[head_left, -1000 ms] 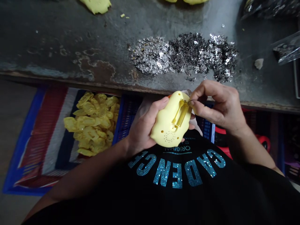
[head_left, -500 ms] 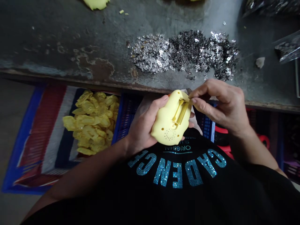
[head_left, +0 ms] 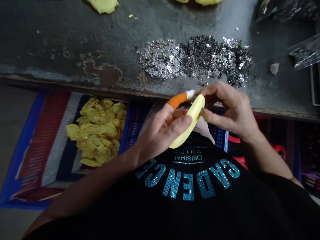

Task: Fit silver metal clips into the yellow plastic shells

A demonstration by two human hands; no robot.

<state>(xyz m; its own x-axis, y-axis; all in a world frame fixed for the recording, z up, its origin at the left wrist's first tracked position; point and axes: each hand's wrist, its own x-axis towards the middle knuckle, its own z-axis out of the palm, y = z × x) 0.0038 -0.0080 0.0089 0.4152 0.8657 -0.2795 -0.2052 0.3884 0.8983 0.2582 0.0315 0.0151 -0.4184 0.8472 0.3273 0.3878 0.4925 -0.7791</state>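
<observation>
My left hand (head_left: 160, 133) grips a pale yellow plastic shell (head_left: 188, 120), turned so that only its curved edge shows. An orange finger cot covers that hand's index finger (head_left: 178, 99). My right hand (head_left: 230, 111) is beside the shell's upper end, thumb and forefinger pinched close against it. Whether a small part sits between those fingertips is too small to make out. Both hands hover just below the front edge of the worn grey workbench (head_left: 75, 56).
A heap of small shiny metal pieces (head_left: 197, 60) lies on the bench just beyond my hands. A blue crate (head_left: 30, 146) down at the left holds several yellow plastic shells (head_left: 97, 130). More yellow parts (head_left: 103, 5) lie at the bench's far edge. Clear bags (head_left: 303, 53) sit at the right.
My left hand has rotated the yellow shell from its open inner face towards me to edge-on. My right fingers have stayed pinched at its top end.
</observation>
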